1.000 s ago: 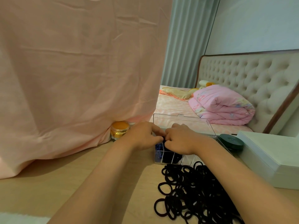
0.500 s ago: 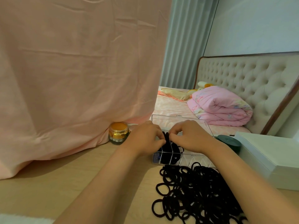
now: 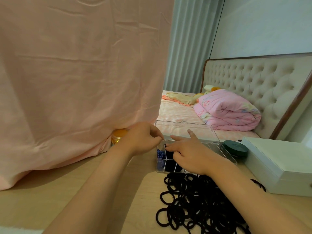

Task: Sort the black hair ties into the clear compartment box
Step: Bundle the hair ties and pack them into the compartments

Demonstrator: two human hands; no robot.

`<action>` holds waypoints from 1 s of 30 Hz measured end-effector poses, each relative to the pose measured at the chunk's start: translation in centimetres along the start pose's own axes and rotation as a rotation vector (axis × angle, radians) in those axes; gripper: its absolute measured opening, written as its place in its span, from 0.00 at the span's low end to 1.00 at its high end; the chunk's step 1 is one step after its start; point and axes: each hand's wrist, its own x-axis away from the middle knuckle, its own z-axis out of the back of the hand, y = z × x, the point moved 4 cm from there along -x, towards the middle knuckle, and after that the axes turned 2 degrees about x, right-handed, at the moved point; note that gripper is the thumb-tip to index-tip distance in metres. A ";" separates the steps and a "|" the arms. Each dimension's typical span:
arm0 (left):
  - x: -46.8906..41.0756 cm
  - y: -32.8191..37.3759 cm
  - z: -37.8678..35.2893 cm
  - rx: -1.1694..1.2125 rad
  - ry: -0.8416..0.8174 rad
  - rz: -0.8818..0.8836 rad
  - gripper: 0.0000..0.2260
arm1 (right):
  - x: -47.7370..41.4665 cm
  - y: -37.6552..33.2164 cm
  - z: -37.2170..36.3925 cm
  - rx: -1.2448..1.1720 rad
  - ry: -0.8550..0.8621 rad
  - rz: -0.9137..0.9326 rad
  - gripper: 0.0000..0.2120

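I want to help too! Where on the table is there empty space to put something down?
The biggest bare wood lies on the table, between the pink cloth and the left arm. A narrower strip runs between the two arms, beside the hair ties. The right side is crowded: clear compartment box, green tin and white box sit close together.

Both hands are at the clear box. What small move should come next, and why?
Probably lift the right hand and reach back for another bunch: its straight fingers press packed black hair ties into the clear plastic compartment box, the left hand seems to pinch the box's corner, and a big loose pile of black hair ties lies in front.
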 end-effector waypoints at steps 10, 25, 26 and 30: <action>0.4 -0.6 -2.0 -0.135 -0.309 0.023 0.37 | -1.7 -0.4 0.0 -0.015 -0.198 -0.052 0.17; 0.2 -0.2 -2.6 -0.219 -0.281 -0.019 0.29 | 1.7 -1.1 0.0 0.066 0.038 0.014 0.16; 0.2 -0.1 -2.7 -0.225 -0.284 -0.020 0.28 | 1.5 -1.4 -0.4 0.056 0.018 0.022 0.14; 0.4 0.0 -2.6 -0.241 -0.274 -0.034 0.26 | 1.0 -1.4 -0.6 -0.039 -0.039 0.030 0.16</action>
